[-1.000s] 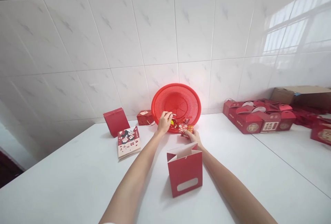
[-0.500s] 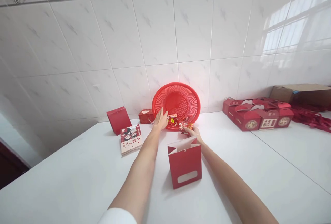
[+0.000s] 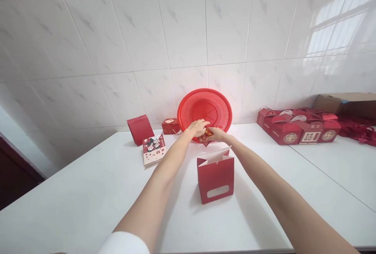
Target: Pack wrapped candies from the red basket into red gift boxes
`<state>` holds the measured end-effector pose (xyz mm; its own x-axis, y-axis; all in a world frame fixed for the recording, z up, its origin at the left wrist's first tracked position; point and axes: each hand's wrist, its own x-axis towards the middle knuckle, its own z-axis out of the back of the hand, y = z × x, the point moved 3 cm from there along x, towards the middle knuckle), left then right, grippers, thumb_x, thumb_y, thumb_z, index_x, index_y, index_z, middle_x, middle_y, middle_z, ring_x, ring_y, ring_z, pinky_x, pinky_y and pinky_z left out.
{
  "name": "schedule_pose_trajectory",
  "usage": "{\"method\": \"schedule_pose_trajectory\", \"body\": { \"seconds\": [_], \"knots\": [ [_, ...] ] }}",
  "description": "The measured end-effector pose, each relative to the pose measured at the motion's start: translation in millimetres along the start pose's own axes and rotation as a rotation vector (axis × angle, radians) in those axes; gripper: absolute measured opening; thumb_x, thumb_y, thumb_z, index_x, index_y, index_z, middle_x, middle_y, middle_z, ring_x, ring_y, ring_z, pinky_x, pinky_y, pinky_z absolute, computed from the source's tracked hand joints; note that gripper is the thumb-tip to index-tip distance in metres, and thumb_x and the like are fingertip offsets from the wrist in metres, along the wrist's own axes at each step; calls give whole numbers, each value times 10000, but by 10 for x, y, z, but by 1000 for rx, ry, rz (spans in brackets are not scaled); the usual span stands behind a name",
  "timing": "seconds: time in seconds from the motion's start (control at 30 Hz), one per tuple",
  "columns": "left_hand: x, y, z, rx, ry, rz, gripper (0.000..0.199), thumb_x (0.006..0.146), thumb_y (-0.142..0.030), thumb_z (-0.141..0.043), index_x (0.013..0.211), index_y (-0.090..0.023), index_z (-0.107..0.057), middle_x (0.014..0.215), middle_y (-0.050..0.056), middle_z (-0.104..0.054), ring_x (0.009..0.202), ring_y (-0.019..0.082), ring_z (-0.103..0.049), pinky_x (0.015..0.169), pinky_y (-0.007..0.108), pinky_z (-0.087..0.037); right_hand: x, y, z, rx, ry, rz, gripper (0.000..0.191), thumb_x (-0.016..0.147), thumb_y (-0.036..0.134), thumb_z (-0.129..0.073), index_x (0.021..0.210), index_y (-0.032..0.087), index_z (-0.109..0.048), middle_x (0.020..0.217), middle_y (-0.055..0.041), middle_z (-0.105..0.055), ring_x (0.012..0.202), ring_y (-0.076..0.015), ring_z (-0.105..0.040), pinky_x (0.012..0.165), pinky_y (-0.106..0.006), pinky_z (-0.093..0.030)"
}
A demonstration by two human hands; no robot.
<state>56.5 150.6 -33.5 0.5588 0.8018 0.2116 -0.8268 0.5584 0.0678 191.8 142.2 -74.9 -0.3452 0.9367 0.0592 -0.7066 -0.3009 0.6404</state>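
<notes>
Both hands meet at the front of the red plastic basket (image 3: 205,103), which leans against the tiled wall. My right hand (image 3: 217,134) is closed on a shiny red-and-gold packet (image 3: 205,139) at the basket's lower rim. Beside it, my left hand (image 3: 198,128) reaches over the packets with fingers bent together; what they grip is hidden. Nearer to me, between my forearms, an open-topped red paper bag (image 3: 216,177) stands upright on the white table (image 3: 117,207), its pale oblong panel facing me.
Left of the basket are a small red box (image 3: 171,126), a closed red bag (image 3: 140,129) and a printed flat bag (image 3: 154,150). Several red handled gift boxes (image 3: 296,128) cluster at right. Behind them sit a cardboard box (image 3: 335,105) and dark red ribbon-like material (image 3: 357,130).
My left hand has moved right, toward my right hand, and now covers much of the packets. The view has shifted slightly. The open bag stays standing on the table.
</notes>
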Motion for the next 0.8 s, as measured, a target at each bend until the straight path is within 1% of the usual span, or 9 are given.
{"method": "schedule_pose_trajectory", "body": {
  "seconds": [0.07,0.17,0.27,0.33,0.4,0.5,0.6,0.7,0.8],
  "knots": [
    [-27,6,-13,11,24,-33,481,924,-209,-430,1390,-186,-545,1333,138,-616,1224,294,-579,1018,398,-448,-45,-39,44,-52,-3,-17,292,955,335,-627,1196,171,-624,1225,-85,-637,1049,-225,-645,895,-432,-559],
    [-198,161,-37,1,59,-68,436,883,-172,-485,1302,-159,-603,1256,167,-648,1176,317,-599,1013,426,-432,-194,-249,197,-66,-25,-54,260,961,338,-617,1159,170,-634,1160,-72,-655,976,-200,-657,840,-389,-573],
    [-449,409,-49,-61,84,-84,317,824,-155,-560,1115,-160,-685,1131,156,-693,1109,312,-624,1005,417,-433,-377,-526,427,-15,-64,-104,197,943,324,-640,1053,161,-652,960,-31,-680,762,-140,-648,681,-293,-566],
    [-588,533,-59,-137,80,-76,260,809,-179,-595,1046,-166,-700,1083,146,-705,1082,304,-634,995,410,-443,-470,-653,558,53,-101,-123,180,848,276,-736,963,164,-657,792,-5,-676,598,-107,-596,554,-237,-511],
    [-659,564,-88,-244,52,-50,257,823,-222,-602,1056,-177,-701,1098,137,-705,1073,295,-641,990,409,-455,-517,-685,615,151,-129,-114,232,737,238,-804,900,174,-652,683,11,-669,503,-98,-555,472,-217,-450],
    [-624,419,-185,-466,-33,16,332,868,-335,-592,1156,-194,-681,1200,126,-688,1121,291,-636,1005,407,-462,-514,-564,526,334,-140,-59,273,697,275,-811,897,184,-649,655,5,-688,490,-111,-567,452,-215,-432],
    [-491,142,-348,-744,-133,85,419,919,-447,-535,1232,-191,-645,1272,123,-672,1169,280,-633,1001,389,-483,-478,-364,308,512,-145,-3,290,714,336,-802,918,192,-654,717,-13,-715,545,-119,-604,499,-218,-475],
    [-381,-111,-535,-1017,-192,131,443,937,-499,-505,1195,-168,-645,1179,123,-718,1069,266,-690,915,381,-541,-463,-231,88,660,-154,20,332,703,375,-815,940,206,-656,782,-24,-730,599,-141,-641,541,-243,-514],
    [-358,-236,-659,-1225,-230,181,483,887,-570,-573,1122,-154,-649,1065,122,-747,931,262,-725,806,384,-572,-489,-201,-49,782,-168,24,351,691,423,-820,912,208,-653,784,-24,-726,612,-149,-648,562,-260,-522]
  ]
}}
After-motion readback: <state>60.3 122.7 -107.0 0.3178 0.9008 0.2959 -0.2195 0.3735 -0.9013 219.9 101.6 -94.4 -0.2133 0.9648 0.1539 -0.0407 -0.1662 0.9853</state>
